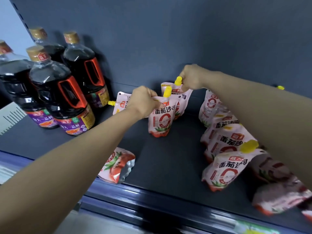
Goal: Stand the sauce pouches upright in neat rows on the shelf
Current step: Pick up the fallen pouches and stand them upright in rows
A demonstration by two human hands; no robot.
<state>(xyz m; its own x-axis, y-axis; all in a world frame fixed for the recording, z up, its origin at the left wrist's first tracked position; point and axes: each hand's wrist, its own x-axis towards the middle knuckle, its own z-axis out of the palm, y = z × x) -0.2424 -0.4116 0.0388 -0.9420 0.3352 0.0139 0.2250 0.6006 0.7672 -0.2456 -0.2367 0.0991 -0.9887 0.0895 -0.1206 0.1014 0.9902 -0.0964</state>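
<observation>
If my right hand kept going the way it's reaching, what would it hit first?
Probably the shelf's dark back wall. Your right hand, pinching the rear pouch, points toward it with nothing visible between, though depth is uncertain.

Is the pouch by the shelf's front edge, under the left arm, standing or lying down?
Lying down. That pouch rests flat on the shelf, its crimped bottom pointing toward the front edge.

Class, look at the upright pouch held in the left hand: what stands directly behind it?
Behind the front pouch stands a second pouch, gripped near its yellow cap by the right hand. Its lower body is covered by the front pouch.
</observation>
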